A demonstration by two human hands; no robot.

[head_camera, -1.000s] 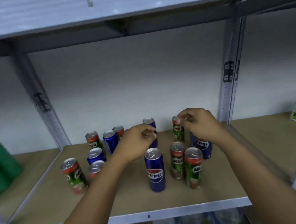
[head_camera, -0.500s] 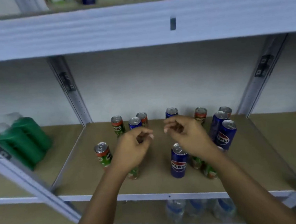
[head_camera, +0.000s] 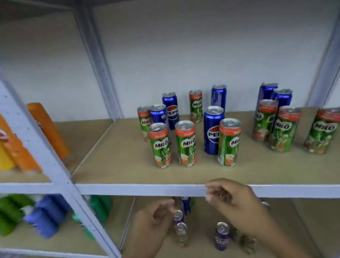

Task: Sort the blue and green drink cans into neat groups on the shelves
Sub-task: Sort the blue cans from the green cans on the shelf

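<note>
Looks like a shop stockroom or a small store: white metal racking (head_camera: 42, 153) with board shelves (head_camera: 126, 164) against a plain wall, stocked with Milo cans (head_camera: 160, 145), Pepsi cans (head_camera: 214, 129), orange and yellow packs (head_camera: 4, 142) and green bottles (head_camera: 3, 215) one bay over.

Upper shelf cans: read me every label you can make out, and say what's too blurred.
"MILO", with small "ORIGINAL" above: front-left green can and its neighbour.
"PEPSI": rear blue can.
"PEP", rest hidden: front blue can.
Lower shelf can: blurred, unreadable.
Orange packets: unreadable.
</note>
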